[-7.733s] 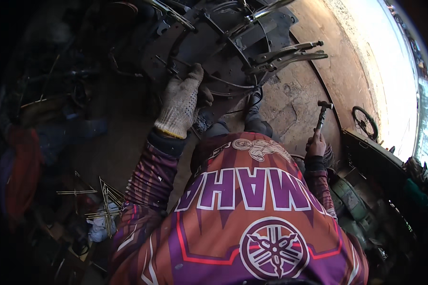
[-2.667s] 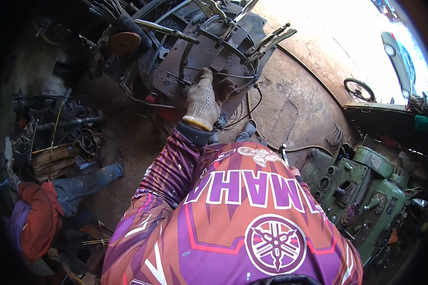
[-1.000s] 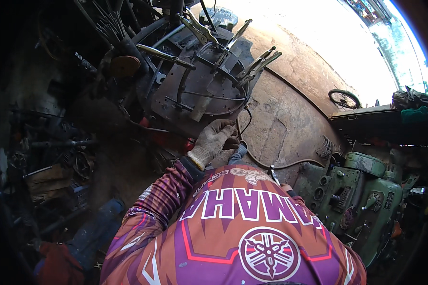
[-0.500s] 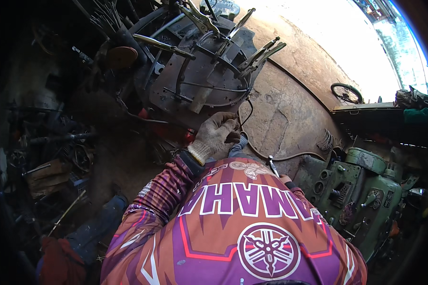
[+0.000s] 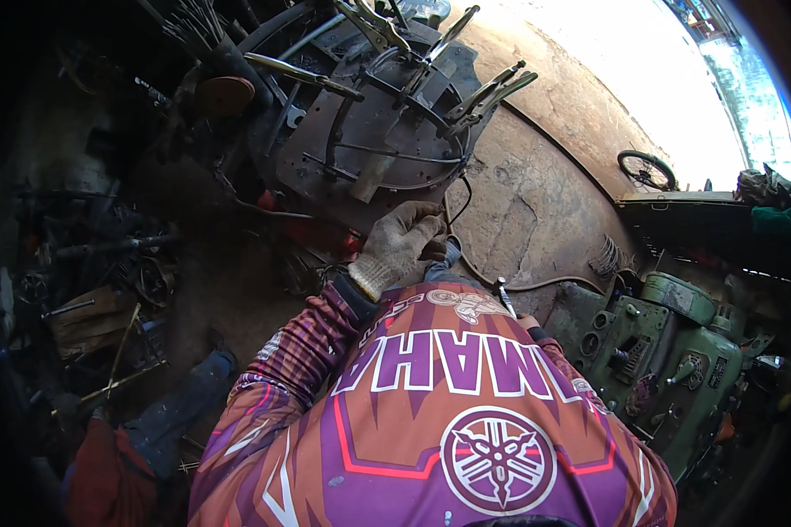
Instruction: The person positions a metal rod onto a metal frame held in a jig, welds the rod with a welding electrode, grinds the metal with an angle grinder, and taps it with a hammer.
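My left hand (image 5: pixel 399 248), in a grey work glove, hovers before the near edge of a round metal table (image 5: pixel 325 189). Its fingers are curled together; whatever they hold, if anything, is hidden. A thin black cable (image 5: pixel 466 204) passes close to the fingertips. My right hand (image 5: pixel 527 323) is mostly covered by my shirt front. It is closed on a slim tool with a shiny metal head, which looks like a hammer (image 5: pixel 505 296). On the table, a frame of curved metal rods (image 5: pixel 395 155) is held by several locking pliers (image 5: pixel 492 98). A flat metal bar (image 5: pixel 373 178) lies under the rods.
A green machine (image 5: pixel 668 351) stands close on my right, with a hose (image 5: pixel 536 287) running toward it along the floor. At lower left is another person's red sleeve (image 5: pixel 110 474), beside thin rods (image 5: pixel 119 382). A wheel (image 5: pixel 646 169) lies farther off.
The view has shifted slightly. My left hand stays nearly in place, and the tool in my right hand has tilted a little. Thin rods near the other person have moved.
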The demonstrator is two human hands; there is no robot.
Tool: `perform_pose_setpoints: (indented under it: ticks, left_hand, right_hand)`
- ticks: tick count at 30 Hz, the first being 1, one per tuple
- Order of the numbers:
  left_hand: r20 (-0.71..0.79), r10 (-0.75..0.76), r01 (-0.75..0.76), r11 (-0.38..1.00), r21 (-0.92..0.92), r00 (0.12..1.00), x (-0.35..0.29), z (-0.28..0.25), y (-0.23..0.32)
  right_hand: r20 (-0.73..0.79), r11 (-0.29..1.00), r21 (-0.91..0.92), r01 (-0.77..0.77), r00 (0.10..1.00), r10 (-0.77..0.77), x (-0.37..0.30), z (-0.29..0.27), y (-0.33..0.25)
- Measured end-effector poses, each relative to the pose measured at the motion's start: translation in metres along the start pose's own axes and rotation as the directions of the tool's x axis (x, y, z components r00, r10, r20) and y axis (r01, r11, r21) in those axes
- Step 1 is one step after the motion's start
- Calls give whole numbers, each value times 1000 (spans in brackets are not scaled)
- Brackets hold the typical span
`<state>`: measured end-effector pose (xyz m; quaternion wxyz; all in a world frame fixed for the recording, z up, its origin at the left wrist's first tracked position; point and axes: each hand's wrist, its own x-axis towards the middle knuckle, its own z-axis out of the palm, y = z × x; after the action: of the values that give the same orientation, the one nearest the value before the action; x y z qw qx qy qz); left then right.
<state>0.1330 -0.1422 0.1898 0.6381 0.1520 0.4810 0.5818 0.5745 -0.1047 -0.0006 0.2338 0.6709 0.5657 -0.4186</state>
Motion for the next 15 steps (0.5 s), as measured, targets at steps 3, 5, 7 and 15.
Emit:
perform_pose_setpoints:
  ticks: [3,5,7,15]
  left_hand:
    - [-11,-22,22,998,54,1000,-1,0,3]
    - [-14,-23,24,996,85,1000,-3,-4,2]
    - [3,-18,18,996,83,1000,0,1,3]
    - [-59,-23,16,994,-104,998,1,1,2]
  right_hand:
    - [-6,999,-28,21,1000,-21,12,7,10]
    - [9,998,-57,27,1000,-27,16,12,8]
    - [7,1000,-4,-2,1000,2,33,9,32]
    - [-26,983,-182,13,999,-19,48,11,34]
